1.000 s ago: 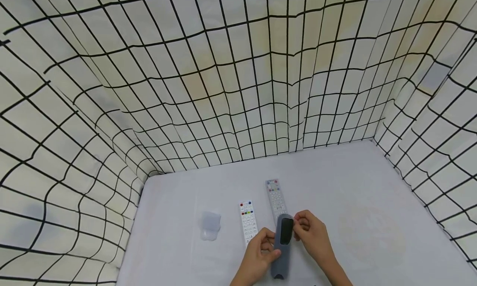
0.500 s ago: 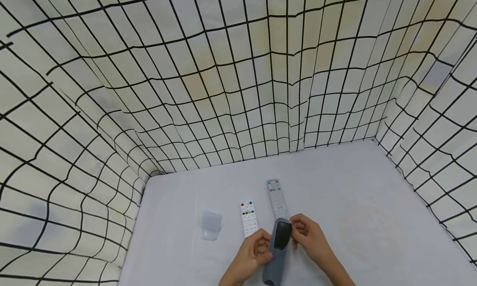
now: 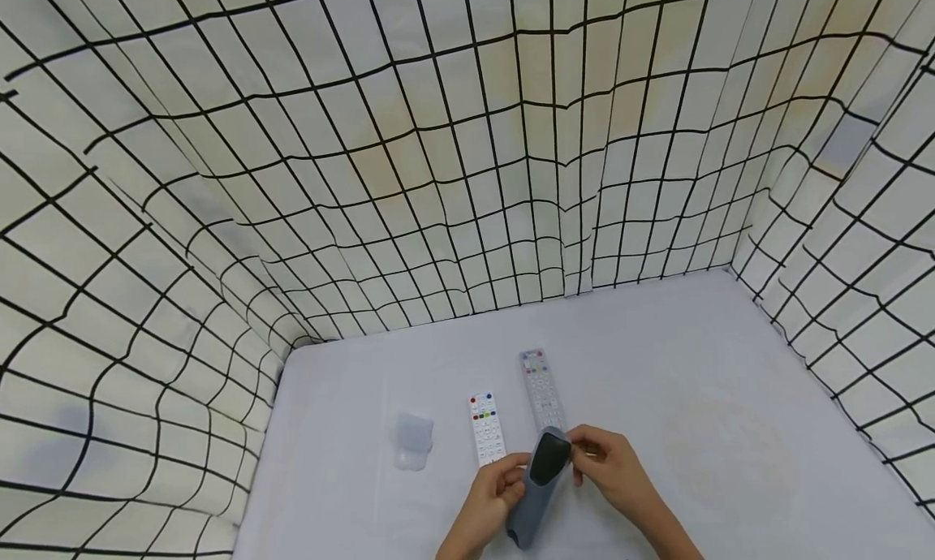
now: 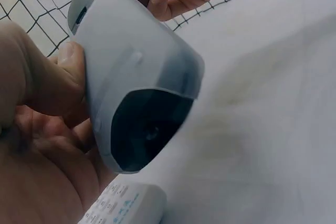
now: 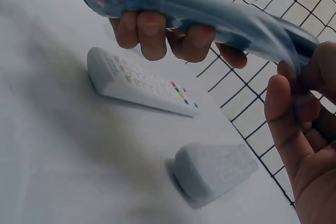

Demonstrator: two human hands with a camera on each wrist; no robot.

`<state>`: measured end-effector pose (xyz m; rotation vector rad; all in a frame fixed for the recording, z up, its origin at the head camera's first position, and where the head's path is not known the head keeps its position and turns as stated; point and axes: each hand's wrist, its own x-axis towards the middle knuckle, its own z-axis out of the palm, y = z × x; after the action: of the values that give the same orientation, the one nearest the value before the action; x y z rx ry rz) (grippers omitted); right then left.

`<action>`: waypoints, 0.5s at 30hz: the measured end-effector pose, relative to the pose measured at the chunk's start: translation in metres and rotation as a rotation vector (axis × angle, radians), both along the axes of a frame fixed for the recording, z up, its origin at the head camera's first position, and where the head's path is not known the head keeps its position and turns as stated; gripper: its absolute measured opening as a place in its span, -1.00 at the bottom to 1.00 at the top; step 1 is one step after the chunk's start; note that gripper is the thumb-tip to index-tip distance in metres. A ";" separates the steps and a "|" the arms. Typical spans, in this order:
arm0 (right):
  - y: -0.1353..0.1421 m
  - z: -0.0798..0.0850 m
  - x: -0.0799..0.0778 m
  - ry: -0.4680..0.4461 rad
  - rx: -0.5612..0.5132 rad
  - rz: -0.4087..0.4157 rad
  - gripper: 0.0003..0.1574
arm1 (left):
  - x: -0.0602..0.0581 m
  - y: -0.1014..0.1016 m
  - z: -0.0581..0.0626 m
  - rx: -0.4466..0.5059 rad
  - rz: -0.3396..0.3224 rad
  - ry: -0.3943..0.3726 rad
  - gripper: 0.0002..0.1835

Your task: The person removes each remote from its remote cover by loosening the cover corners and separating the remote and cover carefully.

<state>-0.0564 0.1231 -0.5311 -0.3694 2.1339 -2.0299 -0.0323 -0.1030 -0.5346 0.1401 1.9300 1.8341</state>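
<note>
A dark remote control (image 3: 549,458) in a translucent cover (image 4: 136,45) is held just above the table, its near end swung to the left. My left hand (image 3: 482,499) grips it along its left side, thumb and fingers on opposite sides. At the far end my right hand (image 3: 609,467) pinches the edge of the cover between thumb and forefinger. There the cover is pulled out from the remote's dark end, as the right wrist view shows. The remote's button side is turned away from the head view.
A white remote (image 3: 487,430) with coloured buttons lies left of the hands. Beyond them lies a paler remote (image 3: 542,385), partly behind the held one. Farther left is a small clear plastic piece (image 3: 414,442). Grid-patterned cloth walls (image 3: 453,195) enclose the white table (image 3: 351,398).
The held remote has tilted, its near end swinging left and its far end dropping slightly toward me. Both hands have shifted a little with it and keep their hold.
</note>
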 end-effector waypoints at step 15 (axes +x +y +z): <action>-0.009 -0.001 0.004 -0.163 -0.077 0.107 -0.73 | 0.001 0.002 -0.005 -0.043 0.084 -0.008 -0.57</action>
<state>-0.0521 0.1146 -0.5319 -0.3102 1.9048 -2.0122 -0.0317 -0.1015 -0.5394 0.0380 1.9965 1.8421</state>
